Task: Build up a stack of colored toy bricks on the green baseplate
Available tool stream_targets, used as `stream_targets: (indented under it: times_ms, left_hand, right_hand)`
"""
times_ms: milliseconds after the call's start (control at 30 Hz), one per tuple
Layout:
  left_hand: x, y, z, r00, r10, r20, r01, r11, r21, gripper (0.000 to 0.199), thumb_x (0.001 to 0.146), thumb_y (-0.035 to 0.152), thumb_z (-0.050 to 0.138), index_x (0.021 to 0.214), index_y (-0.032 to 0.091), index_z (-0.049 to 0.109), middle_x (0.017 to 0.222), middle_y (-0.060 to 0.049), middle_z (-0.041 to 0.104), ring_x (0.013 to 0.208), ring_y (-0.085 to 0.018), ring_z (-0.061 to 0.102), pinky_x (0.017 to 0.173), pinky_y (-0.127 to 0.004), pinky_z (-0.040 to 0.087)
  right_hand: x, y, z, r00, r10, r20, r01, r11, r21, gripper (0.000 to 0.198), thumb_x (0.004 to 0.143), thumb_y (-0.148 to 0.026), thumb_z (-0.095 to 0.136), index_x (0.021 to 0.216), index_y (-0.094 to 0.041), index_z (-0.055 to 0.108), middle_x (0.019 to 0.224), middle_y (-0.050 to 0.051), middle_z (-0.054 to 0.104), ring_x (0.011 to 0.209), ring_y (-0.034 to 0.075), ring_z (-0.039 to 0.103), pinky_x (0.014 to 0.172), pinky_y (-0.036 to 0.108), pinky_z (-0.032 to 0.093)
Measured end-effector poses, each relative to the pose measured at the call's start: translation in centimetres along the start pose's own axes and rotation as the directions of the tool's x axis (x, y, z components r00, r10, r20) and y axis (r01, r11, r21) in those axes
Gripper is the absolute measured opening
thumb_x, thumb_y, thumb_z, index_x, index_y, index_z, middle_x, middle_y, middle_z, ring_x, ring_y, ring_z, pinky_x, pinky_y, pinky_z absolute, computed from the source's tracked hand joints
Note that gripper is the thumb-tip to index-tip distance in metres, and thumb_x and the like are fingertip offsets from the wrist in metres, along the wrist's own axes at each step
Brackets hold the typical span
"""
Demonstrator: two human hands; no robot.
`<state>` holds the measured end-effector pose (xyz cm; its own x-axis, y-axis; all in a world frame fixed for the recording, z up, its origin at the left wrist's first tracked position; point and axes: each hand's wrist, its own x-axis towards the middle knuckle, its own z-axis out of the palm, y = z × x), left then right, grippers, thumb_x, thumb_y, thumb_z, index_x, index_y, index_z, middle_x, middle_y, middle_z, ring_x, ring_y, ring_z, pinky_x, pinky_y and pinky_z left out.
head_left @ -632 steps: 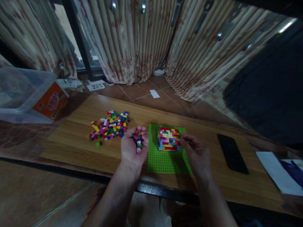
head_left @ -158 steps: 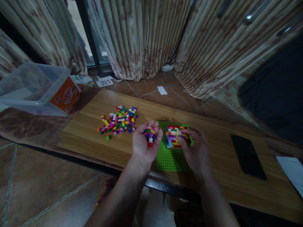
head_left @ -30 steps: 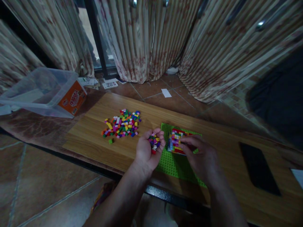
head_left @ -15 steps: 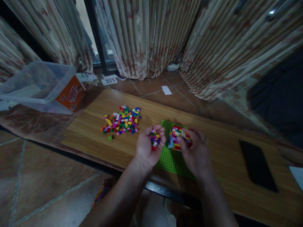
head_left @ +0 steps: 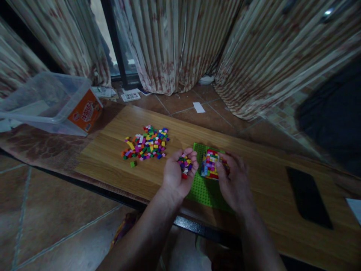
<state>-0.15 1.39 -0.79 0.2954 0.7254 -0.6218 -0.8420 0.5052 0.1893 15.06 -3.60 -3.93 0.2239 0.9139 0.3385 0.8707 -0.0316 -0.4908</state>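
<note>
Head view: what stands at the left?

"A clear plastic bin [head_left: 56,120] with an orange label [head_left: 85,111], on a brown patterned cover [head_left: 17,141]. Beyond it hang striped curtains [head_left: 155,49], parted at a dark window frame [head_left: 115,41]. Near left are brown floor tiles [head_left: 56,203] with pale joints."

"Next along?"

"A wood-grain board [head_left: 141,180] over the cover. On its left part lies a pile of coloured bricks [head_left: 146,143], 1 green brick [head_left: 133,164] just apart on the near side."

"And the left hand [head_left: 173,177]?"

"Palm up, right of the pile, fingers curled into a cup that holds a handful of bricks [head_left: 186,163]."

"What is right of that?"

"A green baseplate [head_left: 207,192] on the board, with the multicoloured block [head_left: 208,165] over its far part, between the 2 hands. The right hand [head_left: 235,182] bends over the block's right end, thumb on the near side. Whether it pinches a small brick, I cannot tell."

"Farther right?"

"A flat black slab [head_left: 309,197] on the board, then white paper [head_left: 354,209] at the edge of view. Far right is a large dark shape [head_left: 332,101], too dim to name."
</note>
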Motion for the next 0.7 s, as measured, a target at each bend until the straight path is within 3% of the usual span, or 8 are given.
stream_targets:
  times_ms: [233, 467, 700]
  left_hand:
    - [0.1, 0.0, 0.0, 1.000, -0.008, -0.009, 0.008, 1.000, -0.002, 0.024, 0.088, 0.017, 0.044, 0.076, 0.009, 0.064, 0.069, -0.007, 0.063, 0.057, -0.009, 0.056, 0.052, -0.018, 0.048]
    - [-0.1, 0.1, 0.1, 1.000, -0.006, 0.000, 0.006, 1.000, -0.015, 0.023, 0.088, 0.017, 0.045, 0.076, 0.009, 0.063, 0.070, -0.007, 0.063, 0.057, -0.009, 0.057, 0.053, -0.018, 0.049]
    - [-0.5, -0.1, 0.2, 0.990, -0.014, 0.141, 0.016, 1.000, -0.017, 0.022, 0.088, 0.019, 0.048, 0.083, 0.008, 0.067, 0.084, -0.010, 0.070, 0.073, -0.013, 0.066, 0.071, -0.024, 0.055]
  right_hand:
    - [-0.4, 0.0, 0.6, 1.000, -0.010, 0.009, 0.011, 1.000, -0.029, 0.044, 0.093, -0.048, 0.043, 0.122, -0.019, 0.057, 0.130, 0.015, 0.049, 0.123, 0.031, 0.041, 0.103, 0.055, 0.035]
    - [-0.6, -0.4, 1.3, 0.997, 0.019, -0.069, -0.017, 1.000, 0.025, 0.038, 0.093, -0.043, 0.045, 0.121, -0.020, 0.057, 0.131, 0.014, 0.048, 0.125, 0.030, 0.040, 0.105, 0.055, 0.034]
    - [-0.7, -0.3, 1.6, 0.997, 0.008, -0.076, -0.005, 0.999, 0.040, 0.036, 0.093, -0.042, 0.047, 0.119, -0.021, 0.061, 0.130, 0.013, 0.050, 0.124, 0.030, 0.041, 0.104, 0.055, 0.036]
